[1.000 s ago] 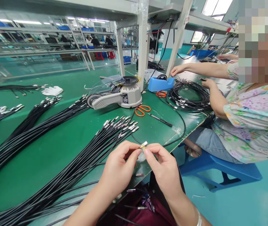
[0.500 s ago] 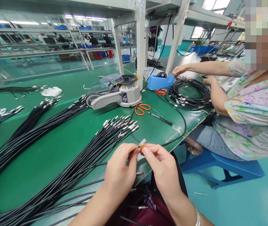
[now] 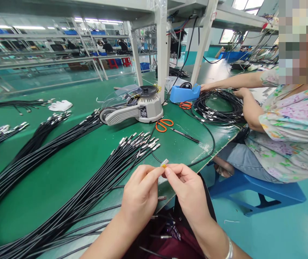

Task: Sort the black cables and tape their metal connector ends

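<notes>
A small silver cable connector [image 3: 165,162] points up between my fingertips, with a bit of amber tape [image 3: 164,166] around its base. My left hand [image 3: 141,192] is closed, its thumb and index finger pressed together at the connector's lower end; the cable there is mostly hidden. From the other side, my right hand [image 3: 190,190] pinches the taped part between thumb and curled fingers. Just beyond them on the green table [image 3: 70,154] lies a bundle of black cables [image 3: 99,176] with silver ends. Loose cable ends hang by my lap, below the hands.
A tape dispenser [image 3: 150,108] stands behind, with orange-handled scissors [image 3: 164,125] and a black pen-like tool [image 3: 184,135] nearby. At right a co-worker [image 3: 291,133] reaches past a coil of cables [image 3: 218,108] toward a blue tape holder [image 3: 184,94]. A white glove [image 3: 60,105] lies left.
My left index finger has stretched forward over the taped part of the connector. My right hand keeps its pinch. The co-worker's far hand has shifted slightly beside the blue tape holder.
</notes>
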{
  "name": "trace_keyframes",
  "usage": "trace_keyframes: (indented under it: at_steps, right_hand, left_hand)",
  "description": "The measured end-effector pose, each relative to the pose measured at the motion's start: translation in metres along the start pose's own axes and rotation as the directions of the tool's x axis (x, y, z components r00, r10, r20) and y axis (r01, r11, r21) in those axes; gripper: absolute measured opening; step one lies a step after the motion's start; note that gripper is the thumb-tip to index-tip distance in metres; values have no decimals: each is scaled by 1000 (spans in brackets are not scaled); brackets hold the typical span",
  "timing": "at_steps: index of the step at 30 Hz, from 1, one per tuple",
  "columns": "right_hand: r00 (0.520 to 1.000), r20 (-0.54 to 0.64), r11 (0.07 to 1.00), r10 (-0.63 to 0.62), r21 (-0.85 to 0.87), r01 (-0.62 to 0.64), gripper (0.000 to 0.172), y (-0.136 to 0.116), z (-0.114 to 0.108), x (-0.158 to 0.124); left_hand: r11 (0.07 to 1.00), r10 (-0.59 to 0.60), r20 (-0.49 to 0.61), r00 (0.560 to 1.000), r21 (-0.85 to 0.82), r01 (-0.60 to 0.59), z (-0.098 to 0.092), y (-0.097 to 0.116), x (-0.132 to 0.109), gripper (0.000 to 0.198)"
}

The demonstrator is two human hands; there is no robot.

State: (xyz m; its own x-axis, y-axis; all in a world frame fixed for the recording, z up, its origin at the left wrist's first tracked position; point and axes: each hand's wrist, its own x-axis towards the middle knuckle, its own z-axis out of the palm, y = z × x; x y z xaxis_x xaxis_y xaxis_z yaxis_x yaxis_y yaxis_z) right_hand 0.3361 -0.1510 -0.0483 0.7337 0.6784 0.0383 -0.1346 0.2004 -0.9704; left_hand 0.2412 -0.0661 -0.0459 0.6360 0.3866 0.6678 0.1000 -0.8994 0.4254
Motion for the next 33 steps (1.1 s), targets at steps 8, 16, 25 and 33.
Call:
trace_keyframes:
  at_steps: [8, 16, 25, 33]
  right_hand:
    - [1000, 12, 1000, 4, 2, -4, 10, -2, 2, 2]
    - [1000, 24, 1000, 4, 0, -4, 9, -6, 0, 2]
    - [999, 34, 1000, 14, -3, -13, 10, -5, -1, 2]
    - [999, 38, 1000, 17, -8, -17, 9, -5, -1, 1]
  left_hand:
    - [1000, -4, -23, 1000, -16, 4, 0, -1, 1, 27]
    - [999, -29, -19, 999, -24, 29, 0, -2, -1, 28]
    - [1000, 3, -26, 1000, -23, -4, 0, -1, 0, 26]
    - [1000, -12, -25, 1000, -12, 11, -1, -1, -1, 30]
